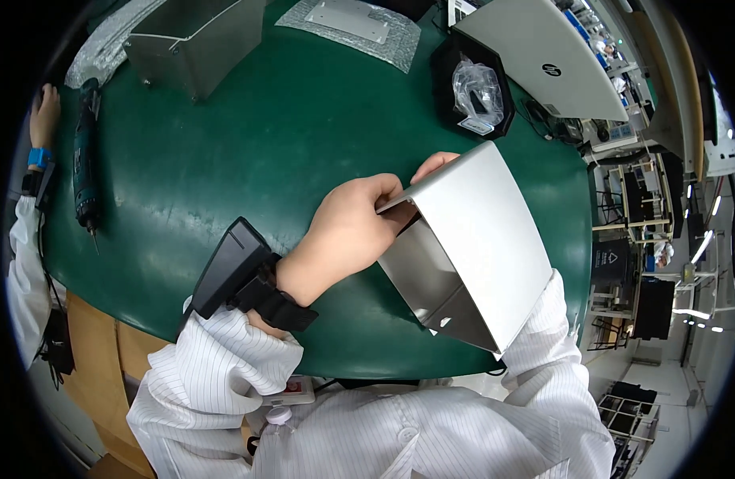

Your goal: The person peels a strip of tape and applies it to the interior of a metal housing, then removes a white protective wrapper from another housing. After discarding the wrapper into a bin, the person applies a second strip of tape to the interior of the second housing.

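Head view – left hand (343, 235) gripping bent metal cover (479, 239) edge, right hand hidden, green table (224, 160)

Across my green table (224, 160) lie a teal electric screwdriver (86, 172) and a steel box (193, 40). Further back — a closed laptop (543, 56) and a black tray (443, 72) of bagged parts.

This is an electronics assembly workshop: a green anti-static mat (224, 152) covers the round bench, an electric screwdriver (86, 172) lies at nine o'clock, and sheet-metal housings (193, 40) and bubble wrap (359, 28) sit at twelve. A closed laptop (543, 56) rests at one o'clock, metal racks (631, 215) stand at three, and the worker wears a striped white anti-static coat (367, 439)
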